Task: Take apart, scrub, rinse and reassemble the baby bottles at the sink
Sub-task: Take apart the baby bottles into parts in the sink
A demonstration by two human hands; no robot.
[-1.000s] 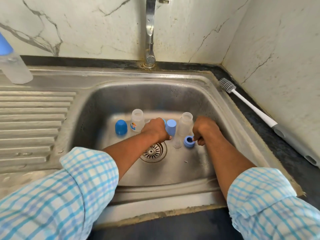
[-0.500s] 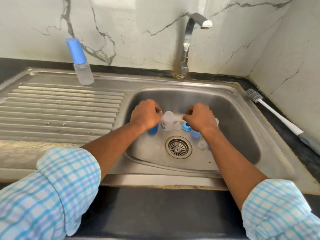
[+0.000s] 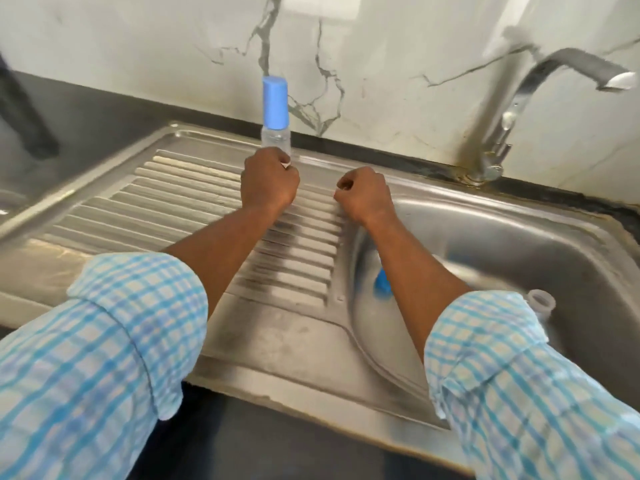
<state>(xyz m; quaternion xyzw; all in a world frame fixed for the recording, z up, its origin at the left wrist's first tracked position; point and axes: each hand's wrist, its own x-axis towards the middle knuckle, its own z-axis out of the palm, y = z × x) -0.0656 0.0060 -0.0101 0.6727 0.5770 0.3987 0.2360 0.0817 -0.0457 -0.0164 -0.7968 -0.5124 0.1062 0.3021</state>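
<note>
Bottle point(image 3: 276, 136) upright, long axis vertical, blue cap point(image 3: 274, 102) pointing up. Lower part inside curled fingers of left hand point(image 3: 269, 183), so nearer by far. Right hand point(image 3: 363, 197) beside, apart from bottle, fingers curled on nothing visible. Probably next: lift straight up.

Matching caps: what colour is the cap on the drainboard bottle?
Light blue; the cap on the bottle shows best in the head view.

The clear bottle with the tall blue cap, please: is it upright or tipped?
Upright: the clear plastic bottle stands on the steel drainboard, blue cap uppermost; the left hand grips its base.
</note>
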